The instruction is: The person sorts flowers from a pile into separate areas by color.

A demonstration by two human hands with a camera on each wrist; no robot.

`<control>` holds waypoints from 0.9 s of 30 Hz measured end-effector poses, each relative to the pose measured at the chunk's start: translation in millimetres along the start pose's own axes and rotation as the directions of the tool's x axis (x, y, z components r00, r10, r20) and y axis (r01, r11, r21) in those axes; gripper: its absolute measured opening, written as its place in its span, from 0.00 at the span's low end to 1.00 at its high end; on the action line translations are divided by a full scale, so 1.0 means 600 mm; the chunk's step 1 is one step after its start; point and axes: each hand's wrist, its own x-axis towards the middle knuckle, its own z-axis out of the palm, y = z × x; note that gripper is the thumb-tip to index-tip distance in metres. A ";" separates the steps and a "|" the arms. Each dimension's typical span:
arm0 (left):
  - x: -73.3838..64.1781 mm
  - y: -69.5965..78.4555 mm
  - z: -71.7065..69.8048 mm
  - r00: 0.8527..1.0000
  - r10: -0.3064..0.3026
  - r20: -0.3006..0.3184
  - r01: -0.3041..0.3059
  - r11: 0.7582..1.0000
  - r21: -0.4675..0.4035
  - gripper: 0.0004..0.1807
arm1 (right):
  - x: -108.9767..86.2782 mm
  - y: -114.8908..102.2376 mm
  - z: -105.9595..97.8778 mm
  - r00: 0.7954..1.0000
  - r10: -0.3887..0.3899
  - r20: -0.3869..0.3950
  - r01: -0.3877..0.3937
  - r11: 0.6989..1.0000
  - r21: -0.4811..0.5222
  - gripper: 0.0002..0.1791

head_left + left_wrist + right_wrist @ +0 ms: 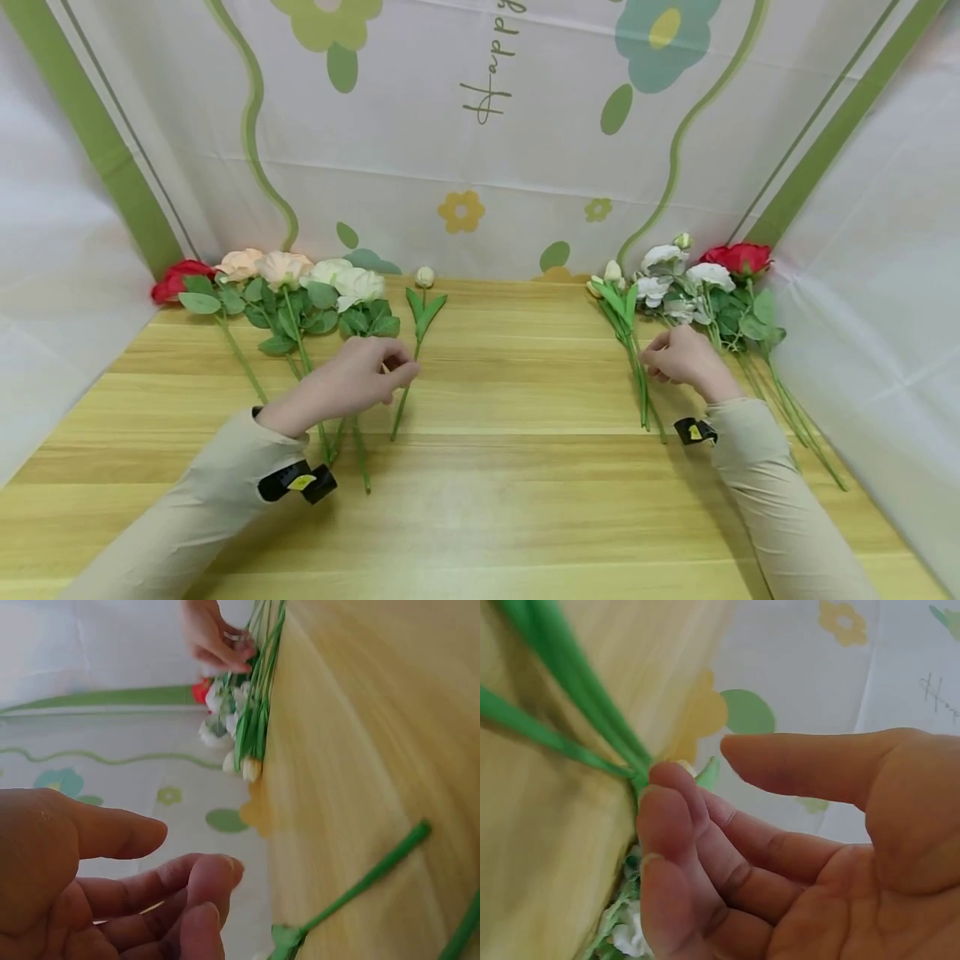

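Observation:
My left hand hovers above the table beside a single white tulip that lies on the wood. In the left wrist view its thumb and loosely bent fingers stand apart with nothing between them; the tulip's green stem is off to the right. Over on the right side, my right hand is next to a small bunch of white tulips. A gap shows between thumb and fingers in the right wrist view, and the green tulip stems run just past the fingertips. Whether they touch cannot be told.
Left of the left hand lie a red rose, peach roses and cream-white roses. White flowers and another red rose lie at the back right. A printed cloth hangs behind the wooden table.

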 end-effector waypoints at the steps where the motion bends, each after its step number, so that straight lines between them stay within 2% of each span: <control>1: 0.000 -0.003 -0.005 1.000 -0.019 0.000 0.019 1.000 0.012 0.11 | -0.002 -0.002 -0.001 1.000 0.000 0.002 0.000 1.000 0.003 0.19; 4: -0.002 -0.011 -0.022 0.997 -0.081 -0.003 0.082 0.996 0.042 0.14 | -0.009 -0.010 -0.004 1.000 -0.007 0.009 0.007 1.000 0.011 0.21; 6: -0.003 -0.017 -0.031 0.991 -0.129 -0.018 0.131 0.987 0.093 0.15 | -0.013 -0.016 -0.005 1.000 -0.016 0.005 0.016 1.000 0.006 0.23; 10: -0.003 -0.032 -0.045 0.970 -0.240 -0.047 0.245 0.949 0.200 0.25 | -0.022 -0.030 -0.005 0.999 -0.050 -0.007 0.050 0.999 -0.018 0.21; 13: -0.002 -0.043 -0.051 0.951 -0.307 -0.045 0.308 0.921 0.240 0.30 | -0.029 -0.041 -0.003 0.997 -0.073 -0.009 0.073 0.997 -0.028 0.19; 17: 0.001 -0.057 -0.054 0.934 -0.355 -0.024 0.349 0.901 0.259 0.28 | -0.036 -0.051 0.000 0.994 -0.107 -0.009 0.106 0.994 -0.035 0.17; 21: 0.005 -0.069 -0.052 0.923 -0.385 0.016 0.369 0.894 0.256 0.25 | -0.045 -0.062 0.002 0.990 -0.142 -0.002 0.141 0.989 -0.035 0.17; 27: 0.009 -0.085 -0.044 0.921 -0.387 0.044 0.367 0.899 0.238 0.25 | -0.056 -0.077 0.004 0.986 -0.165 0.007 0.166 0.986 -0.034 0.17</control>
